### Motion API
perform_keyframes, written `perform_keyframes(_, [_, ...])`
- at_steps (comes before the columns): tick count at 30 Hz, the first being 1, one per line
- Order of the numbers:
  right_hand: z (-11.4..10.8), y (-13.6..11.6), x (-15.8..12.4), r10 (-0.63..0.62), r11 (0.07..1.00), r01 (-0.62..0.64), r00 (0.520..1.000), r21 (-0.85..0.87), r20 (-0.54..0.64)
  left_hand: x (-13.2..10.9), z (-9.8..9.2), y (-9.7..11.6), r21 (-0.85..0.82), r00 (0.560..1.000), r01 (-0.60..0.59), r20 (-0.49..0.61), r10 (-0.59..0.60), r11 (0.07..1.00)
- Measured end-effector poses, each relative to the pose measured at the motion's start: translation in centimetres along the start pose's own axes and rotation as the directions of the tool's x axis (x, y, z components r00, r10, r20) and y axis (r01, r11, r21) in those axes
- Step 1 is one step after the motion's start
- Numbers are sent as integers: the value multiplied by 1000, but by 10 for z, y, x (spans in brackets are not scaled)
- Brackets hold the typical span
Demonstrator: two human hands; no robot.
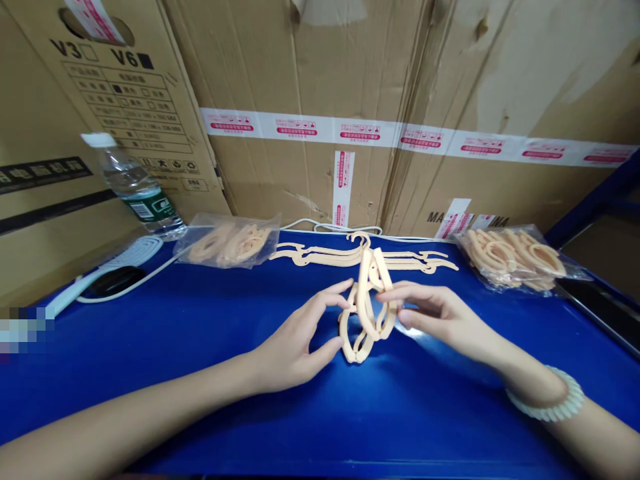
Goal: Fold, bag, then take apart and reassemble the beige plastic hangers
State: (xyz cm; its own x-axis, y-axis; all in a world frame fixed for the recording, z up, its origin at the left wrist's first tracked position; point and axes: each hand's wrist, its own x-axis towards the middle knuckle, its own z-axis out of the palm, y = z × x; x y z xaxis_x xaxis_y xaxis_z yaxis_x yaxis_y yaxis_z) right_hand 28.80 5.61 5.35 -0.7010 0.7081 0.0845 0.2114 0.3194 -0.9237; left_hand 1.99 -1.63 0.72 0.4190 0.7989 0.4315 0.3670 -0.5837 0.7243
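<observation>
Cardboard boxes back a blue table. The left hand, thumb and fingers parted, meets the rear folded hanger; right-hand fingertips touch the front folded hanger, mid-table. Whether either clamps, I cannot tell. Probably light, stiff, smooth plastic, easiest pinched along an outer arm. Beyond, clear bags contain more folded hangers; a bottle contains clear liquid.

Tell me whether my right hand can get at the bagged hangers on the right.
Probably yes: only blue tabletop shows between the right hand and the bagged hangers, though that hand's fingers are at a folded hanger.
</observation>
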Motion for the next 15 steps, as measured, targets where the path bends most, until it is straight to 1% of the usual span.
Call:
perform_keyframes(1, [-5,0,0,39,999,-39,999,-5,-30,0,0,0,69,999,-37,31,35,997])
perform_keyframes(3, [-13,-1,-1,118,992,-120,992,-42,-41,0,-1,0,185,984,-132,143,106,974])
perform_keyframes(5, [-18,-3,-2,174,978,-171,985,-120,16,0,0,-1,276,953,-227,259,155,934])
perform_keyframes(7, [-20,-4,-3,184,965,-156,976,-209,119,0,1,-1,351,928,-286,334,167,891])
perform_keyframes(9, [-20,-2,-4,158,953,-96,967,-289,201,-1,1,-1,401,921,-304,355,160,864])
perform_keyframes(10, [-19,-1,-4,140,941,-62,966,-331,219,0,1,-1,417,924,-303,350,156,857])
perform_keyframes(12, [-17,3,-3,105,908,-5,971,-420,215,0,1,-1,437,932,-291,331,148,851])
perform_keyframes(15, [-13,8,-2,82,857,30,978,-515,194,1,0,0,459,944,-261,304,126,849])
